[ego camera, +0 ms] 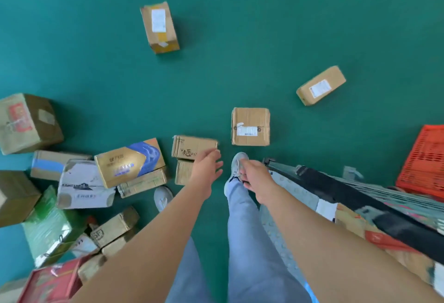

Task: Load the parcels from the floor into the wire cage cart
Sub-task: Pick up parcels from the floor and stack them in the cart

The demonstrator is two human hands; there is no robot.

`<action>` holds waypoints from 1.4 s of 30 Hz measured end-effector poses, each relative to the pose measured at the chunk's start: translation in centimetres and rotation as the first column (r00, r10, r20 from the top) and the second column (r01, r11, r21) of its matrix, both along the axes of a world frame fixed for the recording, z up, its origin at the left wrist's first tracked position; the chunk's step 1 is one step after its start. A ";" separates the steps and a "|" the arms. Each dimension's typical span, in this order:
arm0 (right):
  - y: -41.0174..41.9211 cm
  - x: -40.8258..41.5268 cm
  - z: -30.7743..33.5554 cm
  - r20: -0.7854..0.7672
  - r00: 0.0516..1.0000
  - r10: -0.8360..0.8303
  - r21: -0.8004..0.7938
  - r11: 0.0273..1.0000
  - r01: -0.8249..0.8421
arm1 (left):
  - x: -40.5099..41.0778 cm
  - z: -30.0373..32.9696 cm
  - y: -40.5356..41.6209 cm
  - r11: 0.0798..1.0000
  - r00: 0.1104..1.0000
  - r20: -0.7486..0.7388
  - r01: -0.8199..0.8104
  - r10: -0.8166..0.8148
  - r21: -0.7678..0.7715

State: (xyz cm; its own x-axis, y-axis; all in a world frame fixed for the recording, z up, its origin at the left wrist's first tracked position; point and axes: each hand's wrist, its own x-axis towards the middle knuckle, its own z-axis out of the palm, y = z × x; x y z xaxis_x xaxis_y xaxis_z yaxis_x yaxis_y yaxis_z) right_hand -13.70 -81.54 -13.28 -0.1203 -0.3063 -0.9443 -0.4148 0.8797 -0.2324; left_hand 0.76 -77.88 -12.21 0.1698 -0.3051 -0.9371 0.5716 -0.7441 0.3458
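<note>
Cardboard parcels lie scattered on the green floor. A square brown box (250, 126) sits just ahead of my right foot, and a small flat box (192, 146) lies to its left on top of another. My left hand (207, 166) hangs over that small box with fingers relaxed, holding nothing. My right hand (255, 178) hangs loosely curled above my right shoe, empty. The wire cage cart (360, 197) stands at the right, with parcels inside it. Two more boxes lie farther off: one upper centre (159, 27), one at the right (320, 85).
A heap of parcels fills the left: a gold-and-blue box (129, 162), a white printed box (83, 186), a green wrapped packet (46, 227), a red box (52, 283). An orange plastic crate (424, 160) stands at the right edge.
</note>
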 end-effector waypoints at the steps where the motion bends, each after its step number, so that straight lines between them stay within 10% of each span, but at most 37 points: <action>1: -1.3 -0.3 -1.9 -0.009 1.000 0.023 0.004 1.000 -0.023 | -0.5 -1.9 -1.1 1.000 1.000 -0.002 -0.003 0.003 0.005; 27: -14.4 -13.2 -47.4 -0.375 0.927 -0.029 -0.018 1.000 0.024 | -11.2 -49.6 -11.3 0.921 0.943 -0.025 0.329 -0.331 0.211; 42: -14.1 -7.1 -43.1 -0.239 0.931 -0.276 -0.204 0.951 0.230 | -4.6 -45.1 -11.2 0.956 0.966 0.081 0.227 -0.245 0.187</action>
State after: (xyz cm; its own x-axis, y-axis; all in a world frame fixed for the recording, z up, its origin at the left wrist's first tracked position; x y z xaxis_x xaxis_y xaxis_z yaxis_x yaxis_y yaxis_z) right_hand -20.79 -95.68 -56.33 -0.4505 -0.3856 -0.8052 -0.2496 0.9203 -0.3011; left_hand -3.83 -89.05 -57.32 0.2101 -0.1811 -0.9607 0.3406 -0.9076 0.2456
